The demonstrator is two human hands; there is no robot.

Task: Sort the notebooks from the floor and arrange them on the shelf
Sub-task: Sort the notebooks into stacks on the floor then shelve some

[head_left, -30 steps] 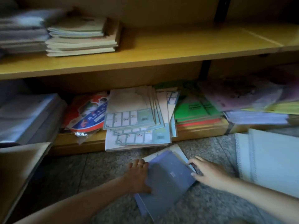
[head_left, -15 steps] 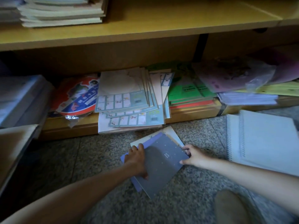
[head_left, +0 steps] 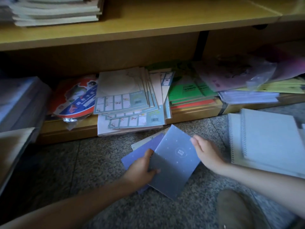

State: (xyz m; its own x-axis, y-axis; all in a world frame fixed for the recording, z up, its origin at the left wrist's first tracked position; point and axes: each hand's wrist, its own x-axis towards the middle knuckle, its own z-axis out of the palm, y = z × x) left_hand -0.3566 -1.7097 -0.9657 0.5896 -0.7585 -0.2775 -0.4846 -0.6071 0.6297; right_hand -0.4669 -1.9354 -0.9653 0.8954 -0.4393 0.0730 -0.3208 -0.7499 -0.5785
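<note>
A grey-blue notebook with white dots and a round "NOTE BOOK" mark lies on top of a small pile on the speckled floor. Under it sit a purple notebook and a pale one. My left hand grips the grey-blue notebook's left edge, thumb on top. My right hand rests against its right edge, fingers together and flat, not closed around it. The wooden shelf runs across the top of the view.
The bottom shelf holds beige and teal workbooks, a red-blue round packet, green and orange notebooks and plastic-wrapped items. Two pale spiral notebooks lie on the floor at right. A stack of books sits upper left.
The view has tilted down and closer. My left hand slid from flat on the cover to gripping its left edge; the grey-blue notebook has fanned rightward off the purple one.
</note>
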